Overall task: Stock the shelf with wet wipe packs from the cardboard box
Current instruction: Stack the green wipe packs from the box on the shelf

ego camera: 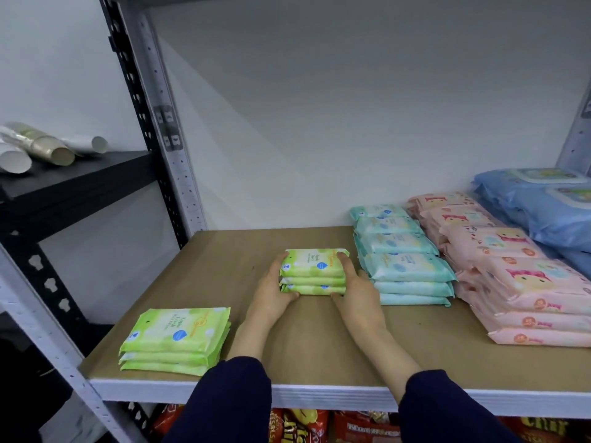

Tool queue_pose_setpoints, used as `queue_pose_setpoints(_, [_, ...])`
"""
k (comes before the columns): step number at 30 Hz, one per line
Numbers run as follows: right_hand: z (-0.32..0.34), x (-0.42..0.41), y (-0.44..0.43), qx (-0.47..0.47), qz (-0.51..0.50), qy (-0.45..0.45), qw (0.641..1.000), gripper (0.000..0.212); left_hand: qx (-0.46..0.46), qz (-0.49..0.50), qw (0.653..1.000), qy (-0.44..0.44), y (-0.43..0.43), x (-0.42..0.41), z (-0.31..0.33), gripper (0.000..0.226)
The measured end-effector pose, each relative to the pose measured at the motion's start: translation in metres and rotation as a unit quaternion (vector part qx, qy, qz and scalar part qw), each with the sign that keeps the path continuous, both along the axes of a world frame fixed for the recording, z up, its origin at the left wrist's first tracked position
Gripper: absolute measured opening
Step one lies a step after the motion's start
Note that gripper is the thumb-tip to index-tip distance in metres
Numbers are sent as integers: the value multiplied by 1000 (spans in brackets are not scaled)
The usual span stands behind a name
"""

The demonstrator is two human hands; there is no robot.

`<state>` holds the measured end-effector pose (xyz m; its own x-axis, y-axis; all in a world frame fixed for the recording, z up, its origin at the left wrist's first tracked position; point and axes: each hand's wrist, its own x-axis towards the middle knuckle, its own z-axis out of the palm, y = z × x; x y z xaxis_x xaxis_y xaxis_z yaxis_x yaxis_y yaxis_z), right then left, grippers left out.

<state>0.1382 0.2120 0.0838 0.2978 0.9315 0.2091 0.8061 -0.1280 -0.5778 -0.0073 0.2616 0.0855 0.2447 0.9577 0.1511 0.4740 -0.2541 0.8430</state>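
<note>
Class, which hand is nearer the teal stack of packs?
Right: the right hand sits just left of the teal stack; the left hand is beyond the gripped green stack.

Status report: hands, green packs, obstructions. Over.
Left hand, right hand grip green stack by its sides. Stack down on shelf. Teal packs close beside right hand.

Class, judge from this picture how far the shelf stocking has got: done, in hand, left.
Done: teal packs, pink packs and blue packs sit stacked at the right of the shelf; one green stack lies front-left. In hand: left hand and right hand grip a second green stack mid-shelf. Left: the cardboard box is out of view, so remaining stock is unknown.
</note>
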Motion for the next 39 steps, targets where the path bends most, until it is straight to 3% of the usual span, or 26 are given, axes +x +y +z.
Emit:
queue_pose_setpoints(11, [24,0,-18,-6,12,-7,1000,72,73,50,991,96,-17,-3,23,65])
queue_pose_setpoints(17, [38,-4,-45,-9,13,-2,1000,57,112,46,984,133,-50,-5,33,55])
queue_pose_setpoints(26, [33,-25,-83,-61,54,0,997,60,157,37,979,127,-114,-27,28,42])
queue_pose_setpoints(33, [32,-72,-84,-70,125,18,990,60,196,152,966,72,-135,-102,28,32])
queue_pose_setpoints(39, [31,-122,-81,-84,197,33,976,62,123,222,964,72,-133,-168,25,54])
